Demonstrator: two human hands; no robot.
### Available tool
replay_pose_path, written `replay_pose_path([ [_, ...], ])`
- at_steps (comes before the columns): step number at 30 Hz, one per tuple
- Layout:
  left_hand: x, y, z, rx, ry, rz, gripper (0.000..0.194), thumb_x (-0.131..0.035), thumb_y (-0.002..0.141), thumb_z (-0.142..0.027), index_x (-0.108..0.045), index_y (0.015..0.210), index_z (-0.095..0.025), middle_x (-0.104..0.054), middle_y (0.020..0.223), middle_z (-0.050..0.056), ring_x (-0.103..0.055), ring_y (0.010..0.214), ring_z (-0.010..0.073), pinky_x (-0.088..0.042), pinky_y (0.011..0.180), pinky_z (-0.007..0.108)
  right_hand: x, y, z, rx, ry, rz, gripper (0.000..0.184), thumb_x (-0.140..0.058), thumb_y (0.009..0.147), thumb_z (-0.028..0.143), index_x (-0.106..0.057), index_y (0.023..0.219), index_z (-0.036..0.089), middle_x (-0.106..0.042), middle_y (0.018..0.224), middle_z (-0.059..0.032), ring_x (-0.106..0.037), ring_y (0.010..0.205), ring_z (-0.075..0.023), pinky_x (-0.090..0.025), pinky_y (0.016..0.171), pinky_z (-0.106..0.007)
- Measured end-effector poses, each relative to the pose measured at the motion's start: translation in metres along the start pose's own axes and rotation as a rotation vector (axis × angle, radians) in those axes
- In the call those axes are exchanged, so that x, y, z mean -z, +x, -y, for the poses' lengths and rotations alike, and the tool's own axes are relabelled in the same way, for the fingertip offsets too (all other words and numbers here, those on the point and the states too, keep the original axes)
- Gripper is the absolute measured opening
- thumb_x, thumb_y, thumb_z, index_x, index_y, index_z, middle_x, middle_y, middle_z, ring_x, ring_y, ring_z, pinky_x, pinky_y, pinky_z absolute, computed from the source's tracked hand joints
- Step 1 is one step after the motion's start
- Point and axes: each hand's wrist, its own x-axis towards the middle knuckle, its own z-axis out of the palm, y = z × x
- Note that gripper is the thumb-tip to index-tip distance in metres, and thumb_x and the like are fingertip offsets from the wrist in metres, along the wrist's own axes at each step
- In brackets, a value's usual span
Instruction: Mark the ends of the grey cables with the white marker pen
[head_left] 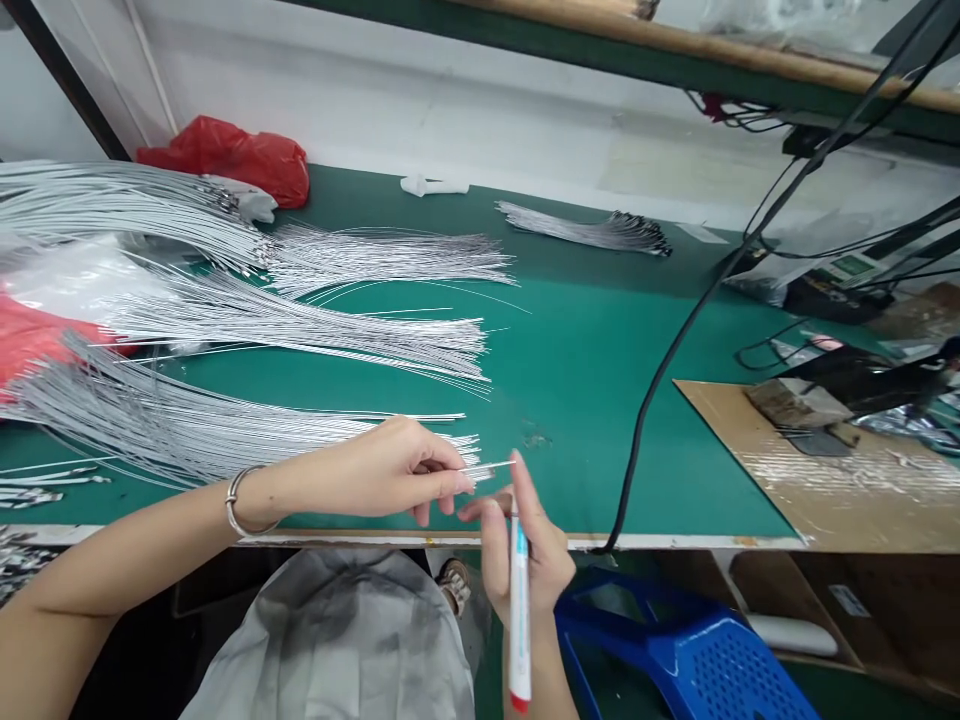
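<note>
The person's left arm reaches in from the left edge, nearly level, a silvery bangle (238, 502) at the wrist. The left hand (420, 475) is palm-down, thumb and index finger pinched on a few thin wires (484, 472), whose ends point right above the front edge of a smooth green bench (585, 400). The right hand (529, 560) rises from below, index finger straight up, its tip at the end of the longest wire; it seems to touch, though the strand is too fine to be sure. The other fingers and thumb close around a slim white marker (519, 620), held upright with its red end down.

Behind the left hand lies a fanned bundle of stiff grey wires (225, 425). Farther back are 2 more long, glossy bundles, a middle bundle (337, 325) and a rear bundle (397, 260), plus a short bunch (585, 230) near the wall. A crinkled red plastic bag (247, 160) sits at back left. At right are a flat brown cardboard sheet (847, 480) and, below, a blue stool (720, 660) with a perforated seat.

The marker's upper end is hidden by fingers, the long bundles overlap at left, and the clutter at far right is blurred.
</note>
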Motion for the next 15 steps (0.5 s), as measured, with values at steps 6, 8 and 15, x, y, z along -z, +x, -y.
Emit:
replay_pose_path([
  [6,0.001,-0.001,0.001,0.012,0.004,0.018,0.034,-0.043,0.092,-0.037,-0.063,0.08,-0.013,-0.065,0.074,0.003,-0.061,0.056,0.0089,-0.045,0.05,0.015,0.008,0.005,0.002,0.04,-0.032,0.094,0.058,-0.051,0.082,0.005,-0.042,0.136,0.022,-0.064,0.064,0.0014,-0.059,0.055,-0.0129,-0.049,0.063,-0.031],
  [8,0.002,-0.001,0.0,0.011,-0.007,0.024,0.033,-0.043,0.092,-0.036,-0.064,0.08,-0.013,-0.065,0.074,0.003,-0.061,0.056,0.0089,-0.045,0.05,0.015,0.008,0.005,0.002,0.05,-0.019,0.147,0.056,-0.051,0.082,0.006,-0.044,0.135,0.021,-0.064,0.063,0.0016,-0.058,0.054,-0.0128,-0.049,0.061,-0.03],
  [15,0.001,-0.004,-0.004,-0.052,0.072,0.121,0.026,-0.044,0.091,-0.021,-0.06,0.072,-0.014,-0.061,0.062,-0.001,-0.058,0.053,0.0075,-0.041,0.052,0.014,0.014,0.012,0.002,-0.28,0.182,0.272,0.018,-0.052,0.084,0.029,-0.056,0.072,0.018,-0.046,0.047,0.0061,-0.041,0.04,-0.0075,-0.033,0.042,-0.021],
])
